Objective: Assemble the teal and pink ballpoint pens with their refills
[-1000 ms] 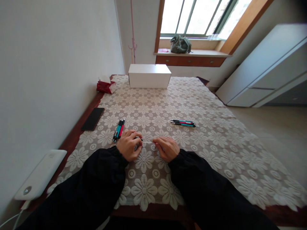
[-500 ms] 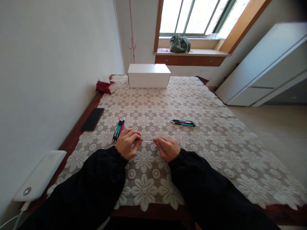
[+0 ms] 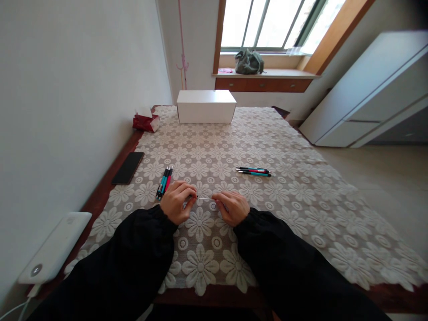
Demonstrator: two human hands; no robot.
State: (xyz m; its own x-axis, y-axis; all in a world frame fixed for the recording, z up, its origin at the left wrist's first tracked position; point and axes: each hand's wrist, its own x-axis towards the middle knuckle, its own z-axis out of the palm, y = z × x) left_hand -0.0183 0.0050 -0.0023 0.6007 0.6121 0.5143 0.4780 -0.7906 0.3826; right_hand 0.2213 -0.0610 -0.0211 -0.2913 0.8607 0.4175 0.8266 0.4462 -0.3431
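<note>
My left hand [image 3: 177,203] and my right hand [image 3: 232,206] rest close together on a lace tablecloth [image 3: 284,196]. Between them runs a thin pale refill [image 3: 204,199]. The left fingers pinch a dark pen part at its left end; the right fingers hold its right end. A small bunch of teal, red and black pens [image 3: 165,182] lies just left of my left hand. Another bunch of pens [image 3: 253,171] lies beyond my right hand.
A black phone [image 3: 128,167] lies by the table's left edge, next to the wall. A white box [image 3: 206,106] and a red tissue pack [image 3: 144,121] stand at the far end. A white device [image 3: 55,247] sits near left. White cabinets stand at the right.
Both hands stay in almost the same place, holding the refill between them. The view has shifted slightly.
</note>
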